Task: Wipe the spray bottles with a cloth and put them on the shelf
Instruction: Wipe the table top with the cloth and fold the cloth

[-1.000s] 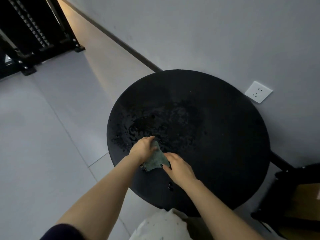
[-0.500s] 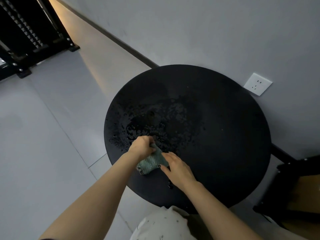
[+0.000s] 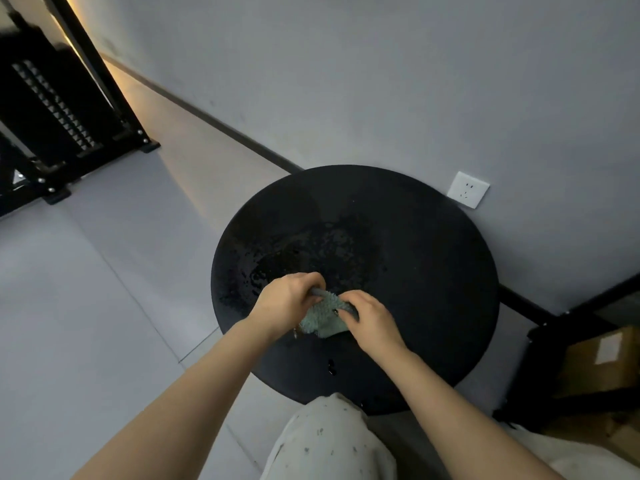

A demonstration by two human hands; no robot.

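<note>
a green cloth [image 3: 323, 318] is held between both hands above the near part of a round black table [image 3: 433, 271]. the left hand [image 3: 289, 301] is curled around the cloth's left end, fingers wrapped over a rolled edge. the right hand [image 3: 370, 318] is clamped on the cloth's right end, fingers bent down over it. the cloth is bunched between the two hands, its lower edge hanging just under them. water drops [image 3: 298, 251] are spread on the tabletop just beyond the left hand. a white wall socket [image 3: 467, 189] is seen far beyond the right hand. a black rack [image 3: 52, 126] stands well off past the left hand. a cardboard box [image 3: 602, 362] sits out to the right of the right hand.
</note>
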